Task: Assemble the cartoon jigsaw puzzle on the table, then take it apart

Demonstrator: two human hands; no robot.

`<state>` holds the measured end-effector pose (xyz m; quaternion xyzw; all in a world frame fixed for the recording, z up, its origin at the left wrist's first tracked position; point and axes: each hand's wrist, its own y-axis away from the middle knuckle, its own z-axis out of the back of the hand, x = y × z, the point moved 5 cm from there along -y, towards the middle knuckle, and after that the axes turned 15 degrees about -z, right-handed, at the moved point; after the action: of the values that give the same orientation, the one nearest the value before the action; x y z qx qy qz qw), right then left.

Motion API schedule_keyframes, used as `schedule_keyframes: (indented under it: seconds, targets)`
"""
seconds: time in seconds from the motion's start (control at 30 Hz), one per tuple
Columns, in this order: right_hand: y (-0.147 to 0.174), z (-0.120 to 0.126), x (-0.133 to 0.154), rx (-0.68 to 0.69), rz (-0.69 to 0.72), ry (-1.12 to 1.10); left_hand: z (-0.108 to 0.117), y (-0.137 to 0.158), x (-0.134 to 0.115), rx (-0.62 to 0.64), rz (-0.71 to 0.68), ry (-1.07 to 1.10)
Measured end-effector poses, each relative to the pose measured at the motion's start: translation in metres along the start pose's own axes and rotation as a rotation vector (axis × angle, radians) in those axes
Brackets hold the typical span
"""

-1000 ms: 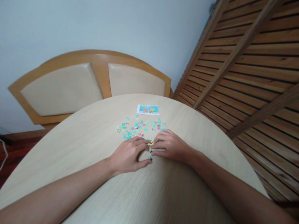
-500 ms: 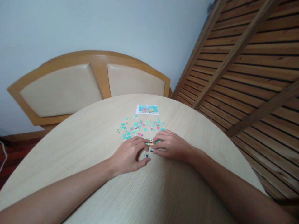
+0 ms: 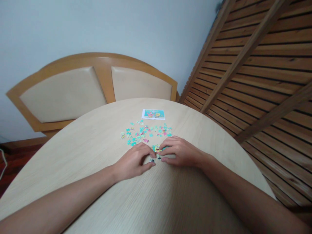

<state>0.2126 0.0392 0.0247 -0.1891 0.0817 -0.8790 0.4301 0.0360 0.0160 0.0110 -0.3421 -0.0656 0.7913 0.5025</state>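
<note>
A small joined patch of jigsaw puzzle pieces (image 3: 157,148), yellow and teal with a cartoon face, lies on the table between my hands. My right hand (image 3: 180,151) holds this patch at its right side with bent fingertips, partly covering it. Just below the patch, my left hand (image 3: 136,159) has its thumb and index finger closed around a small dark-and-white puzzle piece (image 3: 152,160). Another small dark piece (image 3: 159,158) lies near my right thumb.
Loose teal, pink and yellow puzzle pieces (image 3: 141,132) are scattered beyond my hands. Behind them lies a picture card (image 3: 154,114) with two cartoon figures. The round wooden table (image 3: 109,126) has a padded chair (image 3: 65,94) at its far side and a slatted wooden panel (image 3: 253,71) to the right.
My left index finger has drawn back from the joined patch toward the thumb, by the dark-and-white piece, uncovering more of the yellow face. The right hand has barely shifted.
</note>
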Motion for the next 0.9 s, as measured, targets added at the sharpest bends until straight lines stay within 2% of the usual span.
schedule_keyframes:
  seconds: [0.6, 0.9]
  targets:
    - [-0.0031, -0.0047, 0.0075, -0.012, 0.055, -0.023, -0.0014, 0.0012, 0.0018, 0.002, 0.02, -0.058]
    - [-0.0035, -0.0053, 0.0074, 0.0, 0.029, -0.043, 0.0003, 0.0, 0.0016, 0.023, 0.0, -0.11]
